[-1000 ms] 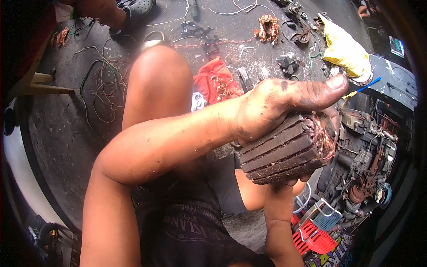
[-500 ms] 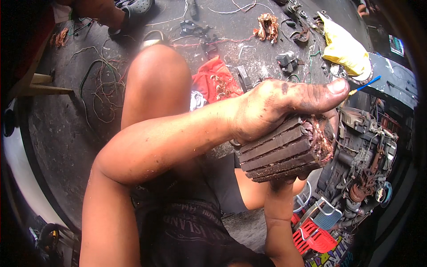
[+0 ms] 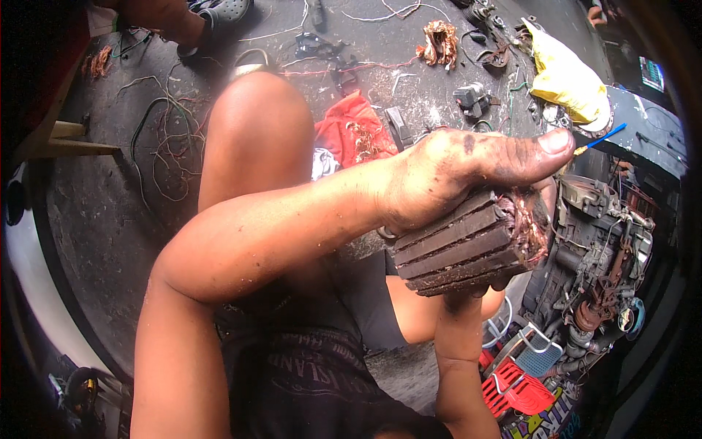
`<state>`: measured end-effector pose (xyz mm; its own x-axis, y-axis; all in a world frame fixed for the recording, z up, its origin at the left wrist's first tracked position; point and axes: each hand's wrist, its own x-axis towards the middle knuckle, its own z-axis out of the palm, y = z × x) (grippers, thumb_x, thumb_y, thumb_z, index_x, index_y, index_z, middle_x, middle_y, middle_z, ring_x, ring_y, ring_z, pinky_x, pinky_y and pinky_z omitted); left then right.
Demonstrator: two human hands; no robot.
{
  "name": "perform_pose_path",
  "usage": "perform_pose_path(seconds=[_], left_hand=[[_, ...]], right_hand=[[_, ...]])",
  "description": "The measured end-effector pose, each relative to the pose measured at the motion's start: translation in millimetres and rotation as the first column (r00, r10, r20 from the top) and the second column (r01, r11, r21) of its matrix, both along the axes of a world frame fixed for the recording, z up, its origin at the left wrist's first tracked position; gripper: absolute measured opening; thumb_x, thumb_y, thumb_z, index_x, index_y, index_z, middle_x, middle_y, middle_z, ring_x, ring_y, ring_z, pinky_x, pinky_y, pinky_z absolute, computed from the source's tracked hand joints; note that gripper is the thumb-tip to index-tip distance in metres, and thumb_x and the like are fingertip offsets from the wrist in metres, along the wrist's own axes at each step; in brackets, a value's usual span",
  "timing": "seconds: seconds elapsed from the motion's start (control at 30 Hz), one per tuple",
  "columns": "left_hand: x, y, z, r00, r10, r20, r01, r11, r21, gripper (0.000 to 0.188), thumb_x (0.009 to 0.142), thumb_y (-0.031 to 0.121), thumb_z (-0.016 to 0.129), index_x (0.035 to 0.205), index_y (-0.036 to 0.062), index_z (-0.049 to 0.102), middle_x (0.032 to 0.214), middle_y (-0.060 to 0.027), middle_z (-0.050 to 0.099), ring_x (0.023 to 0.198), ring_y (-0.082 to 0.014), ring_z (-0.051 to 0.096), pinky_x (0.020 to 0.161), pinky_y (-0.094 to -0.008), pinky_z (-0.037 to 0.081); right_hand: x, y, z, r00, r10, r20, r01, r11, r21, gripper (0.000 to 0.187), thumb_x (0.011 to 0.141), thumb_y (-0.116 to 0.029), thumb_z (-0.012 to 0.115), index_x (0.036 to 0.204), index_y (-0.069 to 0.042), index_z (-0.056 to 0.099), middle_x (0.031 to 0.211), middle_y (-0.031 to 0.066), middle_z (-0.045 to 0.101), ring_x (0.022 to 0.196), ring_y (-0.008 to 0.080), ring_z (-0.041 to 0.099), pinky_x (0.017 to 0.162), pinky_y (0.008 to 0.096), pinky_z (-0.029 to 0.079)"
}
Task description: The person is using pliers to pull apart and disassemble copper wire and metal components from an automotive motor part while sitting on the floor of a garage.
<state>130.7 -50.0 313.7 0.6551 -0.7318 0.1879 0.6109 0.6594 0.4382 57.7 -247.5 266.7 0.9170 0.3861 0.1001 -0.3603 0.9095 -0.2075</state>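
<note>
I see my left hand clamped over the top of a dark ribbed stator, grimy thumb stretched out to the right. My right hand comes up from below and cups the stator's underside; only its fingertips and wrist show. The stator sits between both hands, above my lap, copper windings bunched at its right end. Beyond my raised knee lie a red rag, loose wires and a yellow bag. A red basket sits at lower right.
</note>
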Motion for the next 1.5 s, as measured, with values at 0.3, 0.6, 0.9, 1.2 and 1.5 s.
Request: perform_pose_path(seconds=[0.3,0.6,0.9,1.2,1.5], left_hand=[[0,4,4,0.999,0.020,0.049,-0.020,1.000,0.003,0.065,0.104,0.048,0.033,0.078,0.0002,0.068,0.071,-0.0080,0.067,0.066,-0.0132,0.062,0.069,-0.0270,0.051],[0,-3,-1,1.000,0.006,0.023,-0.006,1.000,-0.022,0.066,0.104,0.049,0.032,0.080,-0.0003,0.069,0.071,-0.0084,0.067,0.066,-0.0135,0.062,0.069,-0.0269,0.051],[1,-4,-3,0.998,0.035,0.044,-0.034,0.999,-0.022,0.063,0.104,0.047,0.035,0.080,-0.0005,0.070,0.072,-0.0076,0.066,0.067,-0.0125,0.062,0.070,-0.0259,0.050],[-1,-4,-3,0.997,0.073,0.034,-0.072,0.997,-0.025,0.061,0.103,0.046,0.037,0.081,-0.0008,0.069,0.073,-0.0073,0.066,0.067,-0.0122,0.061,0.069,-0.0255,0.050],[0,-11,-14,0.987,0.128,0.094,-0.124,0.991,-0.042,0.058,0.102,0.046,0.039,0.087,-0.0029,0.067,0.077,-0.0085,0.066,0.072,-0.0129,0.062,0.073,-0.0267,0.049]], right_hand=[[-3,0,0,1.000,0.003,-0.004,-0.003,1.000,-0.006,0.008,0.091,-0.015,0.059,0.096,-0.009,0.062,0.094,0.0046,0.063,0.087,0.0133,0.060,0.083,0.0290,0.050],[-3,-2,2,1.000,-0.003,-0.003,0.003,1.000,-0.015,0.010,0.089,-0.015,0.062,0.096,-0.008,0.063,0.095,0.0041,0.063,0.088,0.0130,0.061,0.084,0.0288,0.050],[-3,1,2,1.000,0.000,-0.008,-0.001,1.000,-0.011,0.011,0.088,-0.014,0.064,0.097,-0.007,0.064,0.095,0.0036,0.064,0.089,0.0127,0.061,0.085,0.0285,0.050],[-4,2,5,1.000,0.004,-0.004,-0.005,1.000,-0.023,0.013,0.087,-0.013,0.067,0.097,-0.006,0.065,0.095,0.0030,0.065,0.089,0.0124,0.061,0.086,0.0282,0.049],[-7,1,8,1.000,0.002,0.010,-0.002,0.996,-0.085,0.015,0.085,-0.012,0.069,0.098,-0.005,0.066,0.096,0.0025,0.066,0.090,0.0121,0.061,0.087,0.0280,0.049]])
